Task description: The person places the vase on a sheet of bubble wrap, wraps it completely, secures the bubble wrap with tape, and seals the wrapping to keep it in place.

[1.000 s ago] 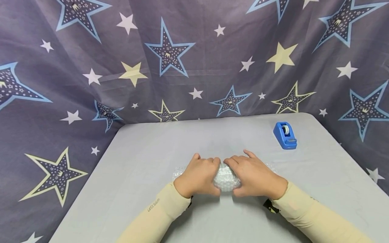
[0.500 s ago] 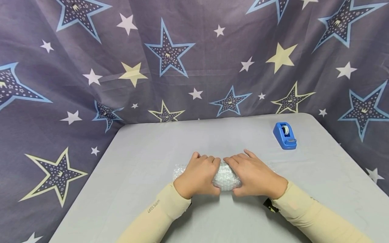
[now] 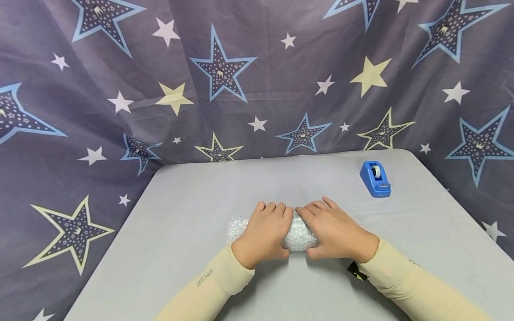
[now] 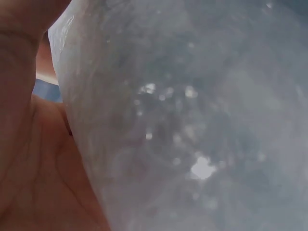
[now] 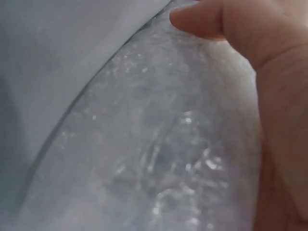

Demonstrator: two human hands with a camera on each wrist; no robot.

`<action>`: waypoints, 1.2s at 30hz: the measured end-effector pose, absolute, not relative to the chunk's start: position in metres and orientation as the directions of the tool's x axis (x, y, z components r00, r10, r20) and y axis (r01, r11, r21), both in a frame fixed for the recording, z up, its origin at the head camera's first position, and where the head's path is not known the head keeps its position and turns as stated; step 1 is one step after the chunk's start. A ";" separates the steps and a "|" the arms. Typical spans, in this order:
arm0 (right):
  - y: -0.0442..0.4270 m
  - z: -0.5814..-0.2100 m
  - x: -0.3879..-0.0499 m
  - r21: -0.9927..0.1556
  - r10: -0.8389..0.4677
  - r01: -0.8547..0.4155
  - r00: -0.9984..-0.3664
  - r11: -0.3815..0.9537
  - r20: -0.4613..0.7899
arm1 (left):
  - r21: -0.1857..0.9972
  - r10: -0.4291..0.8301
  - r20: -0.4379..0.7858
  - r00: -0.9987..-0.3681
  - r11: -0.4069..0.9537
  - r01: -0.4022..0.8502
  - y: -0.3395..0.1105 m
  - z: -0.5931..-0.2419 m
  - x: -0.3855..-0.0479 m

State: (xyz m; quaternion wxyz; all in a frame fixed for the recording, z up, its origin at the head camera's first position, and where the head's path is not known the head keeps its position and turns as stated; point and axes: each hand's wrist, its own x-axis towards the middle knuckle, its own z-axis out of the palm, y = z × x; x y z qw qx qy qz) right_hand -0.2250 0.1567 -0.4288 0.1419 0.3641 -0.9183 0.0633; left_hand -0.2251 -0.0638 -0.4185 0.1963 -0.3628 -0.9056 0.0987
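A roll of clear bubble wrap (image 3: pixel 300 234) lies crosswise on the table, its left end showing beyond the left wrist. My left hand (image 3: pixel 266 229) grips it from above, fingers over the far side and thumb at the near side. Close beside, my right hand (image 3: pixel 335 232) holds the roll the same way, a narrow stretch of wrap showing between both hands. In the left wrist view the bubble wrap (image 4: pixel 192 120) fills most of the picture. The right wrist view has the thumb (image 5: pixel 231 24) against the wrap. Whatever may be inside the roll cannot be made out.
A blue tape dispenser (image 3: pixel 375 179) with a roll of tape stands at the back right of the table (image 3: pixel 192 191), which has a pale grey cover. A dark curtain (image 3: pixel 241 116) with stars hangs behind and along the sides.
My left hand has shifted its hold slightly, its fingers reaching a little further over the roll. The right hand keeps almost the same place.
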 end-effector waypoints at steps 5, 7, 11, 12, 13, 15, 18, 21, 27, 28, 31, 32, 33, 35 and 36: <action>0.157 -0.428 -0.225 0.021 -0.652 -0.685 -0.683 0.728 0.329 | -0.324 0.696 0.291 -0.656 0.717 0.617 -0.063 -0.416 -0.224; 0.158 -0.427 -0.225 0.033 -0.654 -0.685 -0.679 0.728 0.335 | -0.326 0.696 0.290 -0.657 0.717 0.616 -0.064 -0.414 -0.225; 0.157 -0.426 -0.224 0.044 -0.656 -0.686 -0.673 0.727 0.343 | -0.325 0.695 0.282 -0.661 0.718 0.616 -0.064 -0.413 -0.225; 0.157 -0.426 -0.224 0.045 -0.656 -0.686 -0.672 0.726 0.345 | -0.323 0.695 0.282 -0.662 0.718 0.617 -0.064 -0.413 -0.225; 0.157 -0.425 -0.224 0.044 -0.655 -0.686 -0.671 0.726 0.347 | -0.322 0.695 0.283 -0.661 0.718 0.617 -0.064 -0.413 -0.225; 0.157 -0.425 -0.224 0.046 -0.656 -0.687 -0.668 0.725 0.353 | -0.318 0.694 0.288 -0.660 0.719 0.618 -0.065 -0.413 -0.225; 0.157 -0.425 -0.224 0.049 -0.656 -0.689 -0.664 0.724 0.358 | -0.313 0.695 0.301 -0.653 0.719 0.621 -0.065 -0.413 -0.225; 0.158 -0.425 -0.225 0.057 -0.657 -0.688 -0.662 0.724 0.362 | -0.302 0.691 0.314 -0.652 0.723 0.621 -0.066 -0.413 -0.226; 0.158 -0.425 -0.227 0.066 -0.662 -0.694 -0.648 0.717 0.375 | -0.280 0.683 0.330 -0.652 0.730 0.623 -0.066 -0.412 -0.227; 0.158 -0.425 -0.227 0.066 -0.664 -0.697 -0.645 0.714 0.377 | -0.276 0.682 0.331 -0.653 0.731 0.624 -0.066 -0.412 -0.227; 0.158 -0.425 -0.227 0.065 -0.669 -0.704 -0.637 0.707 0.382 | -0.267 0.679 0.332 -0.655 0.734 0.625 -0.066 -0.413 -0.228; 0.158 -0.425 -0.227 0.065 -0.670 -0.705 -0.636 0.706 0.382 | -0.264 0.678 0.331 -0.657 0.735 0.625 -0.066 -0.413 -0.228; 0.158 -0.425 -0.228 0.066 -0.670 -0.705 -0.636 0.706 0.383 | -0.262 0.677 0.330 -0.658 0.736 0.625 -0.066 -0.413 -0.228; 0.158 -0.426 -0.228 0.066 -0.670 -0.705 -0.636 0.707 0.384 | -0.259 0.674 0.327 -0.662 0.738 0.624 -0.067 -0.413 -0.229; 0.158 -0.426 -0.228 0.066 -0.669 -0.704 -0.636 0.707 0.385 | -0.258 0.674 0.325 -0.664 0.738 0.624 -0.067 -0.413 -0.229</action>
